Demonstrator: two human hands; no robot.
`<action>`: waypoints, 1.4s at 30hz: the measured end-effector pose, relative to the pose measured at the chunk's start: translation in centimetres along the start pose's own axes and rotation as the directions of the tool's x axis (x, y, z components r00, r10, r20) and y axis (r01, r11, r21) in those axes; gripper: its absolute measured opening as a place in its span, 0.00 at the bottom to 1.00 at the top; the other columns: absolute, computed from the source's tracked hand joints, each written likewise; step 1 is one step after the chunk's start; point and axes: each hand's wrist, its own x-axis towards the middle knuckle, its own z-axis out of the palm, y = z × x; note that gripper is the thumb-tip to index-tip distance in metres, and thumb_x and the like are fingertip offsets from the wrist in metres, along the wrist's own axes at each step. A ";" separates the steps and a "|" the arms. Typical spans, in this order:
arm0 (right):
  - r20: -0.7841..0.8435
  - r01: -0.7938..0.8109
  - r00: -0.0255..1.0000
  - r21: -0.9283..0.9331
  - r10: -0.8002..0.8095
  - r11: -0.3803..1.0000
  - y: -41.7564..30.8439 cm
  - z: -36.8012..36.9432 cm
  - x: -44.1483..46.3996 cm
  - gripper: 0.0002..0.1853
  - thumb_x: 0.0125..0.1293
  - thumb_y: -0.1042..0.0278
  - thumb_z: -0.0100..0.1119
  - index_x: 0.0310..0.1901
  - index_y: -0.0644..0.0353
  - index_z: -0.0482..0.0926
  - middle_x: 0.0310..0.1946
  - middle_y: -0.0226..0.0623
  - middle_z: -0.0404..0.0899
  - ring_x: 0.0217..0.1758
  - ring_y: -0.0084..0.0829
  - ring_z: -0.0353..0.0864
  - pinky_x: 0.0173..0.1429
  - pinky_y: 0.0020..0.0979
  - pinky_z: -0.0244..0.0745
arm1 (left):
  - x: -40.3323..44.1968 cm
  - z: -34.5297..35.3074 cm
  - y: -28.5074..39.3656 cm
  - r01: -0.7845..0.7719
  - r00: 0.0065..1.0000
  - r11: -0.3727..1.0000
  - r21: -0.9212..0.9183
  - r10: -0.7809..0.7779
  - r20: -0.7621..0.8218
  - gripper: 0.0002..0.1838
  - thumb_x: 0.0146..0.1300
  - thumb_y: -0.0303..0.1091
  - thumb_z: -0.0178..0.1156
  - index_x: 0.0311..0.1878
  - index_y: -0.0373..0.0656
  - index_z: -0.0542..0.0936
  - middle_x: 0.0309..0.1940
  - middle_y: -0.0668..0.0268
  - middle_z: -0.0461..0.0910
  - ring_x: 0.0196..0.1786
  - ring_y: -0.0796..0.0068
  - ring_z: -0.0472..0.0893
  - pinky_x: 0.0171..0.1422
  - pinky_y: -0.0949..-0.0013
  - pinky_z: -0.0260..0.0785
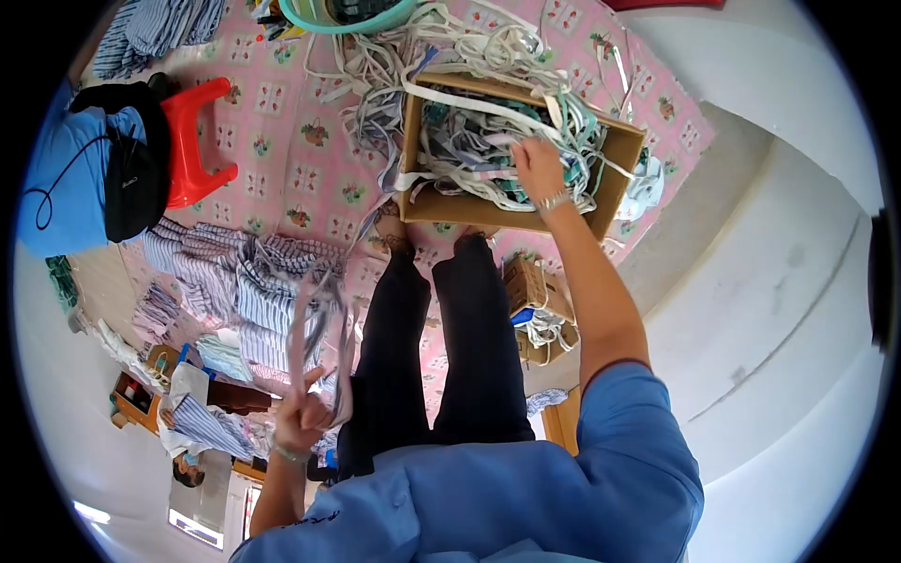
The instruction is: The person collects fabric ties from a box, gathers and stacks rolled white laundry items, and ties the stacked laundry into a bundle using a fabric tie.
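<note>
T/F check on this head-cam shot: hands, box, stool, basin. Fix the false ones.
1. The right hand is over the cardboard box. True.
2. The left hand is empty. False: it holds looped fabric strips.
3. The plastic stool is blue. False: the plastic stool is red.
4. White straps lie both inside and outside the box. True.
5. The turquoise basin sits inside the box. False: the turquoise basin is outside it.
</note>
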 end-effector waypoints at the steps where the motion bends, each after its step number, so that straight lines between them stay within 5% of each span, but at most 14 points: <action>1: 0.084 -0.245 0.969 0.351 0.231 0.904 -2.2 -2.7 -0.8 0.07 0.62 0.66 0.50 0.29 0.59 0.71 0.18 0.29 0.71 0.25 0.24 0.70 0.30 0.30 0.65 | 1.0 1.3 -0.1 0.024 0.998 0.999 0.045 -0.027 0.052 0.27 0.65 0.48 0.43 0.60 0.38 0.63 0.09 0.75 0.55 0.12 0.84 0.52 0.20 0.76 0.47; 2: 0.241 -0.459 0.883 0.625 0.402 0.632 -5.4 -6.1 -1.7 0.08 0.63 0.67 0.50 0.28 0.61 0.69 0.16 0.30 0.68 0.19 0.22 0.67 0.25 0.26 0.63 | 1.9 2.4 -0.4 0.047 0.993 0.995 0.093 -0.057 0.102 0.27 0.65 0.47 0.43 0.60 0.37 0.63 0.09 0.75 0.54 0.12 0.84 0.52 0.20 0.76 0.48; 4: 0.274 -0.450 0.892 0.610 0.358 0.653 -10.5 -11.1 -4.5 0.07 0.64 0.68 0.49 0.29 0.61 0.70 0.16 0.27 0.65 0.18 0.17 0.64 0.23 0.21 0.60 | 4.5 4.1 -1.7 0.139 0.961 0.988 0.063 -0.150 0.231 0.26 0.66 0.47 0.41 0.59 0.37 0.64 0.13 0.72 0.65 0.13 0.84 0.55 0.21 0.77 0.49; 7: 0.428 -0.397 0.895 0.638 0.125 0.660 -19.8 -17.2 -8.8 0.08 0.63 0.64 0.49 0.35 0.59 0.72 0.22 0.40 0.72 0.24 0.40 0.75 0.28 0.33 0.69 | 7.2 9.2 -2.3 0.251 0.961 0.966 0.066 -0.256 0.103 0.27 0.67 0.49 0.38 0.59 0.36 0.64 0.36 0.59 0.77 0.17 0.84 0.59 0.24 0.79 0.53; 10: 0.424 -0.267 0.877 0.821 -0.225 0.505 -25.2 -20.4 -11.5 0.07 0.61 0.66 0.52 0.29 0.58 0.70 0.21 0.37 0.69 0.22 0.37 0.73 0.26 0.33 0.66 | 9.3 13.6 -1.5 0.250 0.944 0.961 0.121 -0.270 0.193 0.29 0.67 0.51 0.38 0.60 0.36 0.63 0.46 0.55 0.76 0.21 0.84 0.61 0.26 0.80 0.56; 18: 0.320 -0.183 0.784 0.938 -0.533 0.294 -27.3 -25.8 -16.1 0.08 0.59 0.66 0.54 0.28 0.59 0.70 0.19 0.39 0.69 0.23 0.42 0.73 0.25 0.36 0.66 | 7.4 16.3 1.2 0.046 0.979 0.995 -0.085 -0.028 0.202 0.27 0.65 0.51 0.44 0.58 0.38 0.65 0.24 0.74 0.70 0.24 0.83 0.64 0.32 0.77 0.58; 21: 0.473 -0.349 0.580 0.880 -0.663 0.323 -26.4 -25.5 -17.2 0.09 0.61 0.62 0.52 0.29 0.57 0.70 0.19 0.41 0.71 0.23 0.42 0.73 0.26 0.36 0.66 | 6.7 14.9 1.7 -0.033 0.945 0.995 -0.091 0.061 0.321 0.25 0.65 0.51 0.44 0.55 0.41 0.68 0.20 0.76 0.64 0.24 0.81 0.60 0.32 0.78 0.54; 23: 0.633 -0.425 0.476 0.774 -0.611 0.470 -24.2 -22.9 -18.7 0.12 0.62 0.59 0.49 0.28 0.57 0.73 0.20 0.39 0.73 0.27 0.40 0.75 0.31 0.37 0.67 | 5.0 14.5 2.0 -0.207 0.815 0.976 0.060 0.139 0.562 0.18 0.66 0.45 0.45 0.49 0.43 0.74 0.19 0.73 0.64 0.24 0.78 0.61 0.32 0.78 0.56; 25: 0.589 -0.275 0.661 0.767 -0.465 0.580 -21.0 -20.0 -19.3 0.13 0.62 0.57 0.47 0.28 0.54 0.76 0.24 0.36 0.75 0.33 0.38 0.75 0.37 0.38 0.68 | 1.8 15.3 3.2 -0.448 0.631 0.870 0.205 0.145 0.762 0.14 0.66 0.39 0.46 0.44 0.44 0.77 0.20 0.70 0.68 0.26 0.75 0.66 0.34 0.76 0.61; 29: 0.427 0.017 0.895 0.260 -0.131 0.965 -11.8 -13.8 -16.9 0.09 0.60 0.59 0.49 0.34 0.53 0.77 0.31 0.37 0.76 0.37 0.38 0.76 0.42 0.37 0.70 | -5.6 18.6 11.9 -0.511 0.211 0.857 0.075 0.040 0.977 0.12 0.65 0.35 0.47 0.42 0.44 0.78 0.23 0.67 0.71 0.29 0.73 0.69 0.35 0.74 0.64; 31: 0.193 -0.223 0.967 0.345 0.164 0.912 -7.1 -9.6 -15.2 0.11 0.62 0.60 0.48 0.38 0.55 0.78 0.36 0.41 0.77 0.41 0.42 0.76 0.47 0.38 0.70 | -8.8 19.2 15.2 -0.510 0.110 0.859 0.052 0.006 0.994 0.11 0.64 0.33 0.47 0.41 0.44 0.78 0.24 0.65 0.72 0.31 0.72 0.71 0.36 0.72 0.66; 35: 0.230 -0.534 0.846 0.371 0.481 0.760 -1.1 -2.4 -8.5 0.15 0.64 0.60 0.47 0.46 0.60 0.75 0.38 0.48 0.78 0.42 0.45 0.77 0.48 0.36 0.70 | -10.0 15.2 16.6 -0.449 0.127 0.882 0.145 -0.098 0.987 0.09 0.62 0.29 0.50 0.37 0.45 0.80 0.31 0.56 0.76 0.39 0.67 0.77 0.40 0.66 0.73; 37: 0.276 -0.588 0.803 0.514 0.529 0.624 1.2 2.1 -6.2 0.15 0.63 0.61 0.46 0.44 0.60 0.77 0.38 0.49 0.78 0.43 0.46 0.76 0.48 0.36 0.70 | -7.6 14.4 15.2 -0.441 0.107 0.873 0.208 -0.179 0.978 0.09 0.61 0.35 0.53 0.31 0.45 0.81 0.25 0.60 0.75 0.25 0.71 0.75 0.26 0.71 0.68; 42: 0.230 -0.496 0.857 0.121 0.462 0.860 3.4 8.7 -1.1 0.22 0.60 0.61 0.50 0.54 0.62 0.67 0.46 0.49 0.75 0.48 0.47 0.75 0.53 0.38 0.69 | -3.0 9.7 13.1 -0.355 0.192 0.921 0.158 -0.094 0.977 0.10 0.61 0.36 0.53 0.30 0.43 0.81 0.22 0.61 0.74 0.21 0.72 0.73 0.22 0.70 0.64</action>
